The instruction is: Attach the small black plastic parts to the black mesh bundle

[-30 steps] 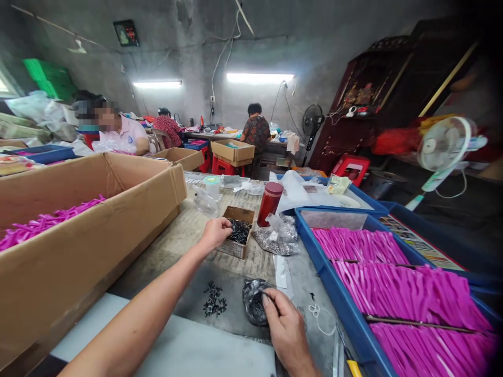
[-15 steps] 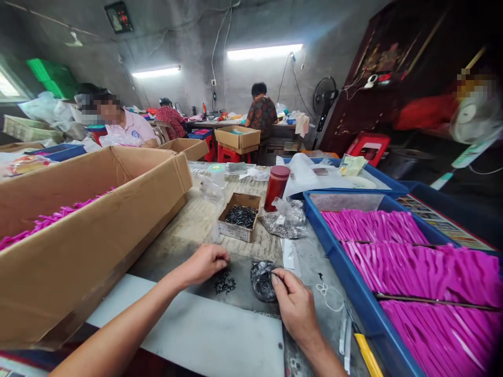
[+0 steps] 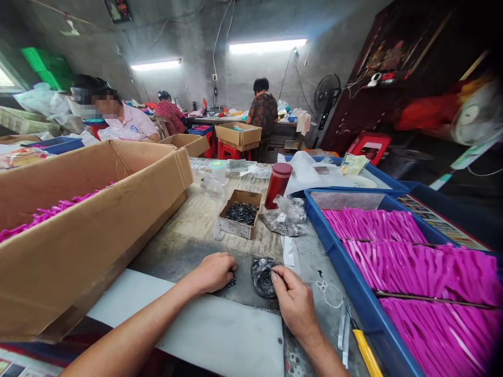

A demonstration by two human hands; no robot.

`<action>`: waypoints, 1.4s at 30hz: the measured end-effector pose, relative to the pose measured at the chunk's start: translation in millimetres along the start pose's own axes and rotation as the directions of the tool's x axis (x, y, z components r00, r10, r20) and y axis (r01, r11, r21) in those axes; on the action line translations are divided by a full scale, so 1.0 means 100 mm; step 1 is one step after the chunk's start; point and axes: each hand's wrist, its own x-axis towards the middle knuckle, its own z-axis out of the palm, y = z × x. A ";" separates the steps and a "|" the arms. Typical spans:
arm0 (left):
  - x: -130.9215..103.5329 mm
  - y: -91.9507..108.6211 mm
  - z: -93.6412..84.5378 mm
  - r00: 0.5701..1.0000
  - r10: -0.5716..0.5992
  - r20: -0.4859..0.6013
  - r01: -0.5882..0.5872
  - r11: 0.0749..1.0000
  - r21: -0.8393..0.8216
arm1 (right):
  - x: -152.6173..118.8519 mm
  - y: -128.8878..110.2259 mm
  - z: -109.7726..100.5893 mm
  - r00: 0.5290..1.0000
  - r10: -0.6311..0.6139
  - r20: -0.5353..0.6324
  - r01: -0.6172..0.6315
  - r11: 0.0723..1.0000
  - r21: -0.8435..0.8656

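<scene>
My left hand (image 3: 216, 272) is over a small pile of black pieces (image 3: 232, 281) on the dark table surface, its fingers curled down and closed. Most of the pile is hidden under it, and whatever the fingertips hold cannot be seen. To the right, my right hand (image 3: 293, 296) pinches the edge of a small black plastic bag (image 3: 262, 276) between thumb and fingers. The bag's mouth is open upward, with thin dark pieces inside. Beyond both hands stands a small cardboard box (image 3: 237, 228) filled with similar dark pieces.
A large carton (image 3: 118, 230) of magenta strips stands at left. At right is a blue crate (image 3: 353, 298) with rows of magenta pieces (image 3: 420, 267). A red canister (image 3: 278, 186), a clear bag (image 3: 288, 217) and a yellow-handled tool (image 3: 366, 353) lie around. Several people sit further back.
My left hand has moved slightly right and down, now covering most of the black pile that showed beside it before. My right hand keeps its pinch on the bag.
</scene>
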 end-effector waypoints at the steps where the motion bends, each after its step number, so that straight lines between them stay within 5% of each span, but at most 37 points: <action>1: 0.00 0.01 0.01 1.000 -0.005 0.009 0.005 1.000 -0.006 | 0.00 0.00 0.00 1.000 -0.001 0.000 0.001 1.000 -0.001; 5: -0.01 0.02 0.03 1.000 -0.009 0.001 0.009 0.998 -0.055 | 0.00 0.00 0.00 1.000 0.008 0.017 -0.008 1.000 0.003; 14: -0.11 0.06 -0.02 0.979 -0.056 -0.196 -0.012 0.943 -0.333 | 0.02 0.00 -0.04 0.998 -0.002 0.063 0.004 1.000 -0.023; 18: -0.08 0.12 0.04 0.955 -0.129 -0.265 -0.022 0.866 -0.500 | 0.05 -0.01 -0.04 0.981 -0.079 0.177 0.108 0.981 -0.161; 23: -0.04 0.18 0.16 0.939 -0.129 -0.319 -0.089 0.804 -0.588 | 0.06 -0.05 0.03 0.941 -0.018 0.339 0.159 0.906 -0.393; 32: -0.04 0.16 0.20 0.930 -0.095 -0.355 -0.154 0.777 -0.611 | 0.08 -0.12 0.10 0.885 0.041 0.463 0.284 0.740 -0.609; 38: -0.05 0.17 0.21 0.940 -0.083 -0.331 -0.172 0.722 -0.670 | 0.06 -0.09 0.07 0.899 0.039 0.437 0.250 0.773 -0.583; 42: -0.02 0.16 0.27 0.964 -0.123 -0.237 -0.134 0.546 -0.827 | 0.05 -0.05 0.03 0.917 0.012 0.400 0.205 0.843 -0.497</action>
